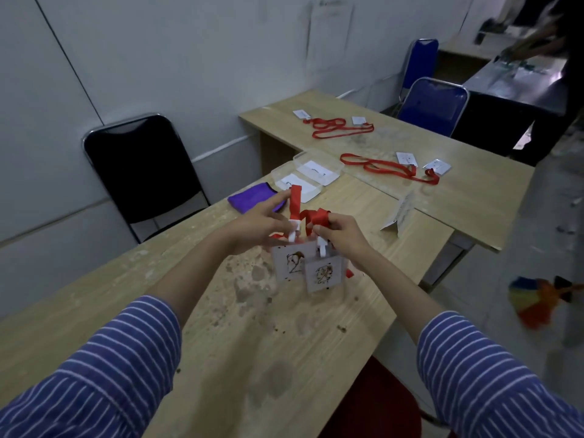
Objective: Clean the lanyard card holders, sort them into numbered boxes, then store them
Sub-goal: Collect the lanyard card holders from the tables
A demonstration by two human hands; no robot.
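Two stained card holders hang above the wooden table (221,343), each marked with a 2. My left hand (259,227) pinches the red lanyard strap (296,200) of the left card holder (289,263). My right hand (343,235) grips a bunched red lanyard (316,216) above the right card holder (324,275). Two clear plastic boxes (308,175) with paper labels sit side by side at the table's far edge. A purple cloth (252,199) lies left of them.
Brown crumbs and smears cover the table under the holders. A second table (474,197) beyond carries several more red lanyards with card holders (407,159). A black chair (142,172) stands left, blue chairs (433,105) behind, a folded paper (399,216) at right, a colourful duster (534,306) on the floor.
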